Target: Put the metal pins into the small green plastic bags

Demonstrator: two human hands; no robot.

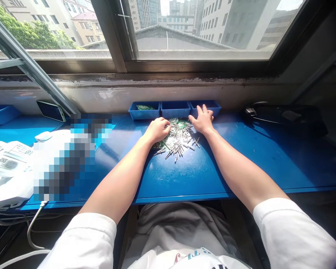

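Note:
A loose pile of silver pop rivets (179, 144), mixed with some green pieces, lies on the blue tabletop (182, 179). My left hand (157, 130) rests against the pile's left side, its fingers curled in; whatever they may hold is hidden. At the pile's upper right, my right hand (203, 118) is open with fingers spread. Its fingertips reach over the front rim of the right blue bin (215, 108). Beside that bin stand a middle blue bin (175, 110) and a left blue bin (137, 113) that holds green pieces.
At the left are white devices with cables (9, 168) and a blurred patch (70, 160). A phone (52, 111) leans near a metal strut (42, 78). A dark object (285, 117) lies at the right. Behind the bins runs the wall below the window.

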